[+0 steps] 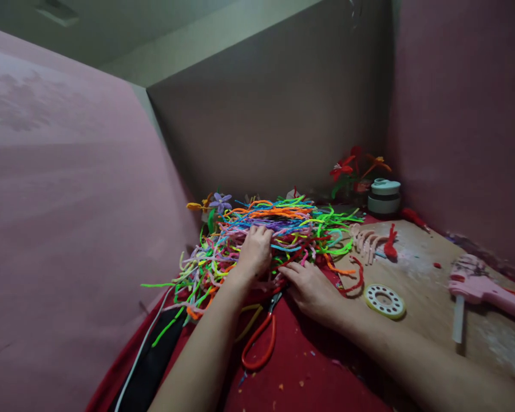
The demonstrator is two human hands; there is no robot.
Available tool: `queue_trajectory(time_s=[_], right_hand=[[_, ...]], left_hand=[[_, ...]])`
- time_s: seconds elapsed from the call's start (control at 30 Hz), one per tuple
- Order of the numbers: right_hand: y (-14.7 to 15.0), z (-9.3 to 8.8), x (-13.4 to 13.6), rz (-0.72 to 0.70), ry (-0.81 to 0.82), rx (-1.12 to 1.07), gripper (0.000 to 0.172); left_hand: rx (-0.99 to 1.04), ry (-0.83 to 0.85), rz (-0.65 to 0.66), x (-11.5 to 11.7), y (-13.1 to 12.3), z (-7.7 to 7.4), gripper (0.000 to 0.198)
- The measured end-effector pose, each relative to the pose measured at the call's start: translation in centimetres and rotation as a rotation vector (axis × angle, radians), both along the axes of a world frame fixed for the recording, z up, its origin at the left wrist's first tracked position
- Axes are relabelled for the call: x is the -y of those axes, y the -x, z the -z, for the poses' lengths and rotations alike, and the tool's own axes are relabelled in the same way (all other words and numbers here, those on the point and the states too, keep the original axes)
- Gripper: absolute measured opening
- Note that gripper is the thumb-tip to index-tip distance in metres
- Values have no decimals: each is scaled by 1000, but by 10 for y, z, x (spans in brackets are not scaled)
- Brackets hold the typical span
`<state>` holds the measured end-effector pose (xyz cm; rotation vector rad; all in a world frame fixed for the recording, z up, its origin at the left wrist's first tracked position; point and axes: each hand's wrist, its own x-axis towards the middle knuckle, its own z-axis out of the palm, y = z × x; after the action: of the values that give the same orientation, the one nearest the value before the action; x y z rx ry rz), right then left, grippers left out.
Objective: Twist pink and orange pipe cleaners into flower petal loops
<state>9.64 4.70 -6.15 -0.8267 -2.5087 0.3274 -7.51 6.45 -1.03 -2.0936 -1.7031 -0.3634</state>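
Note:
A big loose heap of many-coloured pipe cleaners [292,229] lies before me on a red cloth. My left hand [256,250] rests on the middle of the heap, its fingers bent and closed over some stems; the fingertips are partly hidden. Lower down and to the right, my right hand [312,288] lies against the front edge of the heap. Its fingers are stretched out and a little apart, touching reddish stems. Between my forearms is a pair of scissors [260,343] with red handles, the blades pointing into the pipe cleaners.
On the right, a brown board [420,332] carries a pink glue gun [476,280], a white and yellow ring-shaped spool [385,301] and curled pale stems [366,240]. A teal lidded container [384,197] and red flowers [347,166] stand behind. A purple flower [220,202] is at the back left.

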Motion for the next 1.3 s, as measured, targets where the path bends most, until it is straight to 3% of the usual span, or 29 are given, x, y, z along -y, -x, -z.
queue_trajectory(time_s=[0.2, 0.4, 0.53, 0.73, 0.93, 1.3], right_hand=[[0, 2, 0, -1, -25, -38, 42], [0, 1, 1, 2, -21, -26, 39], [0, 1, 1, 6, -19, 1, 40], [-1, 0, 2, -2, -11, -19, 38], [-1, -1, 2, -10, -7, -4, 38], [0, -2, 1, -5, -23, -37, 36]], left_hand=[[66, -55, 49, 2, 4, 12, 46], [150, -134, 22, 12, 5, 4, 30], [162, -67, 30, 17, 9, -3, 21], [133, 77, 81, 15, 14, -4, 31], [171, 74, 41, 12, 13, -3, 17], [216, 78, 45, 13, 12, -2, 12]])
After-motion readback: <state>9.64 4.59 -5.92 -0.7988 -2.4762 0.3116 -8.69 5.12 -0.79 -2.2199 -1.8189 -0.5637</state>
